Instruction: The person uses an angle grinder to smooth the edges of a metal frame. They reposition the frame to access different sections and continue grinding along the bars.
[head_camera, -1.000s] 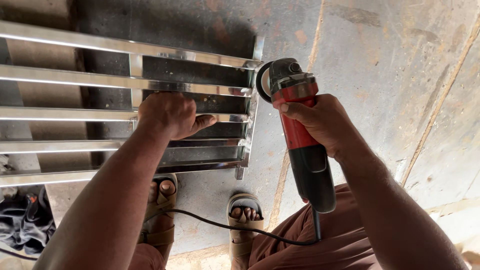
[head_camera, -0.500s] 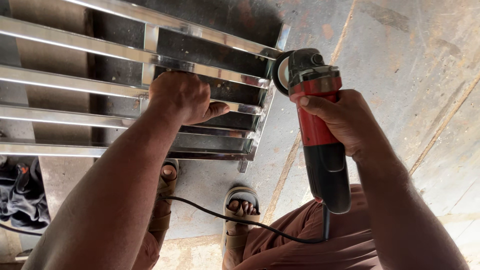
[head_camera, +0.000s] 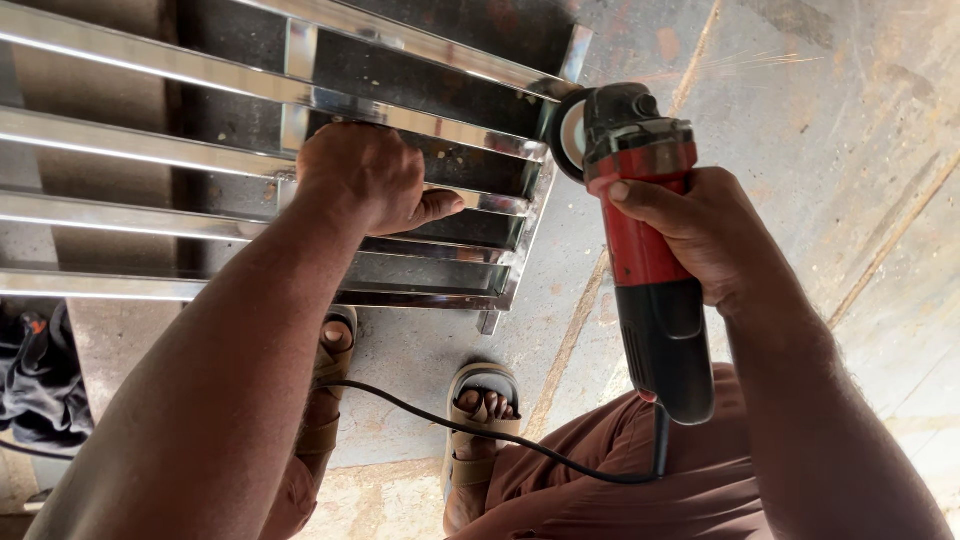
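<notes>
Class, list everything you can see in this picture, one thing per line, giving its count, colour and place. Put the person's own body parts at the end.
metal frame: one, shiny silver bars, upper left, over the floor
angle grinder: one, red and black, centre right, its disc at the frame's right end
power cord: one, black, runs from the grinder's tail across the lower middle
sparks: a few, pale orange, top right of the grinder
concrete floor: one, grey with cracks, right and middle
dark cloth: one heap, black, lower left edge
sandals: two, tan, lower middle, on the feet
trousers: one pair, rust brown, bottom
left hand: one, pressing on a frame bar
right hand: one, fingers wrapped round the grinder body
</notes>
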